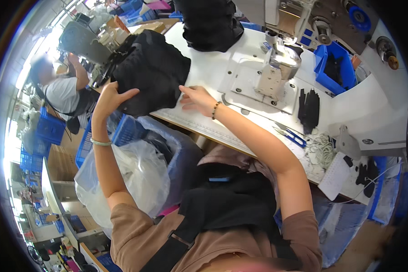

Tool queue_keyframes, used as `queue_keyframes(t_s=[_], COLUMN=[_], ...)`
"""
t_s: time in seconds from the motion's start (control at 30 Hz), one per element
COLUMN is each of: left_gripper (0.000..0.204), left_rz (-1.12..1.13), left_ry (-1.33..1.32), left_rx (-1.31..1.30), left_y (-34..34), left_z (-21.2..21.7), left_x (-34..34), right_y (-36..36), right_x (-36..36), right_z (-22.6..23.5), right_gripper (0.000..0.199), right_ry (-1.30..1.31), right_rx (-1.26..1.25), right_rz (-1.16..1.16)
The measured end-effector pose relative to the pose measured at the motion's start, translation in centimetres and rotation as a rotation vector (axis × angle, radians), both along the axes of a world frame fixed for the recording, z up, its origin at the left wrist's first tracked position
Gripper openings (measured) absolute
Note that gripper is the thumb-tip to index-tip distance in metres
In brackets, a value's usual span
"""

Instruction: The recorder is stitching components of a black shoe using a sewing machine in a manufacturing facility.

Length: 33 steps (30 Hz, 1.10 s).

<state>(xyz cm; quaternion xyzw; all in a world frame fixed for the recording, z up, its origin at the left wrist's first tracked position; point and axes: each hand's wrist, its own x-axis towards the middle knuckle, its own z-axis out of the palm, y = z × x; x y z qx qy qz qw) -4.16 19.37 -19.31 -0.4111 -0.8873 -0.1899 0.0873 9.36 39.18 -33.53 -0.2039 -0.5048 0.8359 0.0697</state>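
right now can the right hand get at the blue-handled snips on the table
Probably yes: the right hand lies flat on the white table, holding nothing, and the blue-handled snips lie uncovered on the same surface near that forearm, nothing between them.

Your left hand (108,97) grips the edge of a black fabric bundle (152,68) at the counter (213,77) rim, above a blue crate (122,131) lined with clear plastic. Your right hand (196,99) rests flat on the counter beside the bundle. The sewing machine (279,68) stands further right, with what look like blue-handled snips (292,135) nearby.
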Motion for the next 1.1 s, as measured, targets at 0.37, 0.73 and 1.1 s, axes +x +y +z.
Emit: queue_keyframes(t_s=[0.37,0.73,1.1], left_gripper=[0.063,0.056,0.033], left_rz=[-0.133,-0.156,0.037], left_ry=[-0.224,-0.108,0.721], left_rx=[-0.14,-0.02,0.354], left_y=[-0.1,2.4,5.2], left_z=[0.9,0.7,-2.1], left_x=[-7.3,-5.4,1.8], right_y=[-7.0,-1.0,4.1], right_x=[-3.8,6.5,15.5], right_z=[0.0,0.7,-1.3], right_gripper=[0.057,0.031,0.012], right_ry=[0.039,0.122,0.235], right_rx=[-0.03,0.272,1.408], right_rz=[-0.144,0.141,-0.173])
